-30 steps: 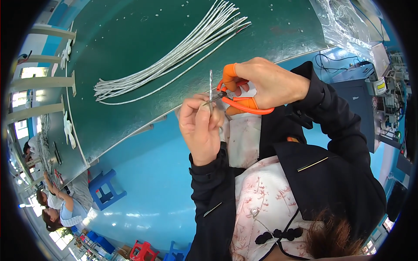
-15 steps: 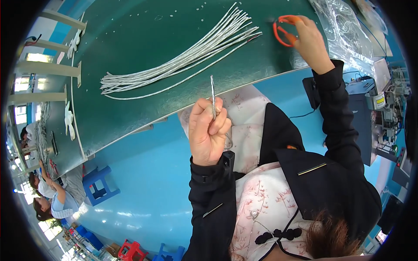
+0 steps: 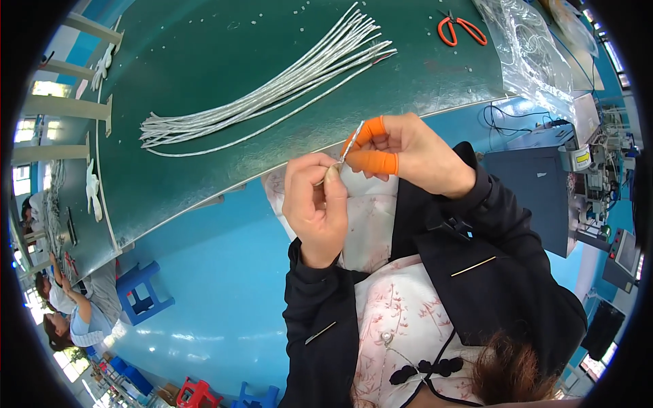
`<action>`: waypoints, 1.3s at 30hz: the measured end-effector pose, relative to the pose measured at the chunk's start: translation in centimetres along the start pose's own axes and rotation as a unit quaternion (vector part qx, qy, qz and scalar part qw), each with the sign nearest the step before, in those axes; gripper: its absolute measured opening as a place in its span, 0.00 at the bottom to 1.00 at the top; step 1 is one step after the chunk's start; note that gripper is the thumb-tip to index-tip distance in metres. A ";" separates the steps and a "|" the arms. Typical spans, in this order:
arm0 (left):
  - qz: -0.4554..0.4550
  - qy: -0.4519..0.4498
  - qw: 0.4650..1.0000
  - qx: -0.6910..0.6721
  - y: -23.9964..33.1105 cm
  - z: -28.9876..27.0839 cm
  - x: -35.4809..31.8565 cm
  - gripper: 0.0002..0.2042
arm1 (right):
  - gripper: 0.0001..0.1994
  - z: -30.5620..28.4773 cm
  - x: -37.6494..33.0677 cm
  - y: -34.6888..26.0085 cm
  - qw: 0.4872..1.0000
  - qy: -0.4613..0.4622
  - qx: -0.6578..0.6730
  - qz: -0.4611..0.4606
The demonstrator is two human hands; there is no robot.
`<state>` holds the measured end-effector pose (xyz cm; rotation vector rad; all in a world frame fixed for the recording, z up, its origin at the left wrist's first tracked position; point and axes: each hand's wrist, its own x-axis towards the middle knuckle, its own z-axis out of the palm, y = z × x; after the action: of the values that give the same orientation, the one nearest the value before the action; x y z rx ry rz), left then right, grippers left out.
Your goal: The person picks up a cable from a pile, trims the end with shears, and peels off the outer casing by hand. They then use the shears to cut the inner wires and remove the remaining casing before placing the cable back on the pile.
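Just off the table's near edge, my left hand (image 3: 317,204) pinches a thin silvery braided cable (image 3: 352,140) between thumb and fingers, its end pointing up. My right hand (image 3: 408,151), with orange covers on thumb and index finger, closes on the same cable a little above the left fingertips. Most of that cable is hidden by my hands. A bundle of similar silvery cables (image 3: 252,102) lies on the green table (image 3: 224,41). One cable of it curves apart along the near side, reddish wire showing at its end. Orange-handled cutters (image 3: 461,31) rest farther right, out of my hands.
A clear plastic bag (image 3: 530,58) lies at the table's right end. Small white scraps dot the tabletop. White gloves (image 3: 93,190) hang at the left. Blue stool (image 3: 144,291) and red stool (image 3: 197,393) stand on the floor. Other people sit at far left.
My right hand has put the orange-handled cutters down on the table and come back to the cable. It now grips the cable with my left hand, which has tilted it rightward.
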<state>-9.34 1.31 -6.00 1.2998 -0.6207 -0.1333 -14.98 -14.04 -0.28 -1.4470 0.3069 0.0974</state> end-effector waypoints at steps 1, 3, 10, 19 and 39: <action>0.030 -0.017 0.997 0.068 0.2 -0.2 0.0 0.02 | 0.09 -0.1 0.1 -0.2 1.000 -0.010 0.020 0.012; 0.087 -0.053 0.975 0.197 0.5 -0.3 0.1 0.04 | 0.09 -0.5 0.1 -0.2 0.999 -0.016 0.037 0.029; -0.020 -0.079 0.994 0.073 0.5 0.0 0.2 0.03 | 0.08 -2.1 1.4 1.3 0.949 -0.055 -0.205 -0.232; -0.434 -0.137 0.754 -0.474 0.6 -2.7 0.8 0.03 | 0.11 -1.9 1.1 -1.6 0.805 -0.194 -0.394 -0.399; -0.051 -0.015 0.998 -0.015 0.6 -0.5 0.9 0.01 | 0.14 -10.4 2.5 1.4 0.582 0.268 -0.733 -0.230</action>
<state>-8.49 1.55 -5.17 1.3018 -0.5758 -0.2456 -14.46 -24.43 -3.23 -3.2087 0.3133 -0.7230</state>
